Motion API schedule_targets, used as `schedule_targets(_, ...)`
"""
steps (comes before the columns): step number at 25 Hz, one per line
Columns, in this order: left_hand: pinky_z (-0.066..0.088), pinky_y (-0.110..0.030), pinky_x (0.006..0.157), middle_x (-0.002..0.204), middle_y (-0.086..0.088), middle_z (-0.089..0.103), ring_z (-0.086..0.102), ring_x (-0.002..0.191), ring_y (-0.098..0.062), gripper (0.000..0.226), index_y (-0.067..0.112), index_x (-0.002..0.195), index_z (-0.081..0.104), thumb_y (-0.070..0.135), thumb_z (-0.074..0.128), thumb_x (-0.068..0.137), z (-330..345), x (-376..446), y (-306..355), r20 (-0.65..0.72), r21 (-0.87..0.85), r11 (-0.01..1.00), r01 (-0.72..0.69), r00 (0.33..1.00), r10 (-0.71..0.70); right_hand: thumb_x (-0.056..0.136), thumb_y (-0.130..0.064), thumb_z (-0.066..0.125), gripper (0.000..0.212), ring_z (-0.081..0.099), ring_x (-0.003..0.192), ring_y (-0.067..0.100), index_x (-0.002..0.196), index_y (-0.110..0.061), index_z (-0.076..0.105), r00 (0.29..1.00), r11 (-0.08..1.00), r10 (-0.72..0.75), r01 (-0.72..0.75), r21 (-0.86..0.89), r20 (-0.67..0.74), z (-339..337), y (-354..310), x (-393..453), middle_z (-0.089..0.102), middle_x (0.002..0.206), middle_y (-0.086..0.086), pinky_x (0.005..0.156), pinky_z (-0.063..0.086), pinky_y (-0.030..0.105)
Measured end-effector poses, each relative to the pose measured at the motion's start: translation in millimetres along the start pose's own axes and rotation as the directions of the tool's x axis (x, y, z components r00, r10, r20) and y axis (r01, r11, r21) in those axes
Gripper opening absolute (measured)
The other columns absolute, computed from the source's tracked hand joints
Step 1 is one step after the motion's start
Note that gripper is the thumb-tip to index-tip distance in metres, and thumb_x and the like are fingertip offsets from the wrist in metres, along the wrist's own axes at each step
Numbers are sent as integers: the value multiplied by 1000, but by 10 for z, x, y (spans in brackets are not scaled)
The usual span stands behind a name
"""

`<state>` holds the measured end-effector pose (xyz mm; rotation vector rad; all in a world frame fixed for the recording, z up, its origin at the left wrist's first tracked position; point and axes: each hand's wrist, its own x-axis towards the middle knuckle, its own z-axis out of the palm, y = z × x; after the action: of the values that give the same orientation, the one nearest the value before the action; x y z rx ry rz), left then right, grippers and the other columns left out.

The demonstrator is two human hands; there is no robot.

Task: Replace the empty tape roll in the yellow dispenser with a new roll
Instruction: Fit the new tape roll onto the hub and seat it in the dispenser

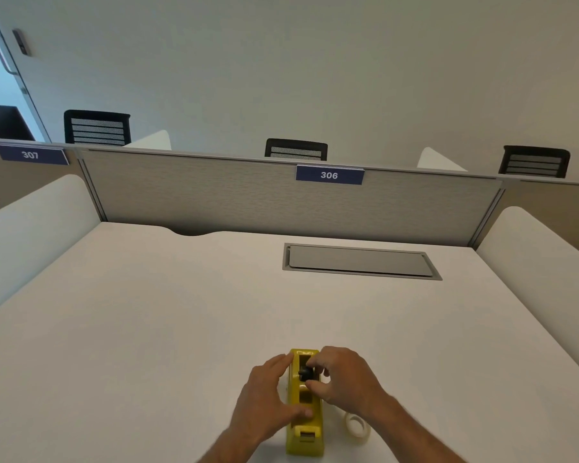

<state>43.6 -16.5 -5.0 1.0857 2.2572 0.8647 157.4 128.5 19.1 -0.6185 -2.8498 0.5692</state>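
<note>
The yellow tape dispenser (305,432) stands on the white desk near the front edge, its long axis pointing away from me. My left hand (266,394) clasps its left side, thumb laid across the body and fingers along the far left wall. My right hand (343,379) reaches into the open well, and its fingertips pinch the small black spindle (304,372). A new roll of clear tape (356,427) lies flat on the desk just right of the dispenser, partly hidden under my right wrist.
A grey cable hatch (359,261) is set into the desk at the back right. A grey partition (248,195) with the sign 306 closes off the far edge, and white side dividers (545,259) flank the desk. Black chairs stand beyond it.
</note>
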Motion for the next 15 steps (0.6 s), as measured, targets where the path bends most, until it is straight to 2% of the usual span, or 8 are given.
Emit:
schedule_targets(3, 36, -38, 117, 157, 18, 30, 30, 141, -8, 109, 40, 149, 29, 66, 78, 55, -9, 1, 14, 3, 43, 999, -7, 1000, 7, 81, -49, 66, 33, 60, 80, 7, 107, -30, 71, 1000, 1000, -6, 6, -21, 0, -10, -16, 8, 71, 96, -12, 74, 56, 23)
schedule_targets(5, 36, -36, 116, 153, 18, 35, 32, 138, -6, 99, 39, 146, 36, 61, 78, 60, -13, -2, 7, -17, 14, 998, -55, 998, 55, 81, -48, 67, 32, 60, 80, 6, 107, -30, 71, 1000, 1000, -8, 8, -9, -6, -50, -10, -4, 71, 94, -12, 73, 55, 23)
schedule_targets(7, 42, -30, 109, 142, 23, 48, 42, 127, 0, 74, 43, 135, 49, 54, 77, 67, -23, -2, 10, -98, -94, 985, -147, 986, 138, 79, -48, 67, 31, 58, 78, 5, 105, -30, 71, 1000, 1000, -19, 19, 6, -24, -106, -5, -25, 69, 90, -14, 71, 55, 25)
schedule_targets(10, 55, -21, 84, 109, 24, 71, 65, 101, -3, 37, 54, 108, 65, 38, 76, 75, -59, -8, 119, -141, -331, 930, -157, 983, 116, 78, -50, 63, 30, 55, 73, 4, 99, -30, 71, 997, 998, -56, 57, 18, -49, -201, -12, -87, 64, 83, -16, 64, 52, 24)
schedule_targets(12, 58, -20, 78, 97, 19, 77, 72, 93, -7, 32, 51, 98, 73, 24, 76, 81, -62, -8, 186, -95, -434, 892, -127, 991, 95, 79, -49, 61, 30, 57, 75, 6, 100, -31, 71, 995, 997, -78, 79, 19, -54, -257, -21, -146, 65, 83, -15, 63, 54, 25)
schedule_targets(15, 56, -13, 73, 93, 19, 78, 72, 91, -2, 34, 49, 90, 76, 15, 75, 83, -48, -23, 237, -55, -510, 857, -75, 997, 55, 81, -50, 69, 35, 59, 79, 7, 111, -32, 69, 996, 996, -83, 84, 29, -31, -315, -24, -244, 69, 94, -13, 66, 55, 20)
